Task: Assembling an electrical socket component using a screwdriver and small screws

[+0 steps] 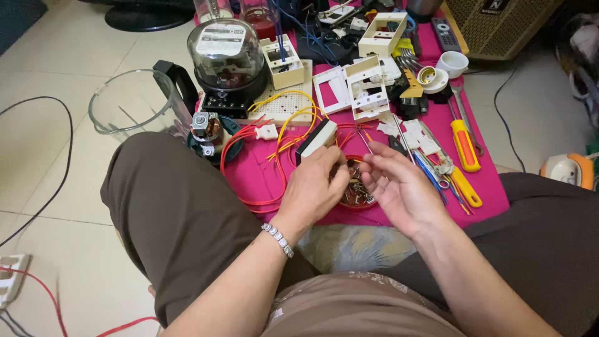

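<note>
A small rectangular black-and-cream switch block (316, 138) is gripped at its near end by the fingertips of the left hand (314, 187), above a magenta cloth (486, 190) spread on a pale tiled floor (50, 156). A beaded metal bracelet (278, 239) is worn on the left wrist. The right hand (399, 190) is held just right of the left, fingers loosely curled and open; no object is seen in its grasp. A shallow round dish of small metal parts (355, 187) lies between and beneath the hands, partly hidden. Thin red and yellow wires (274, 146) loop on the cloth to the left. Farther off, a glass-domed electricity meter (226, 53) is noted; to the right, yellow-handled screwdrivers (465, 146).
</note>
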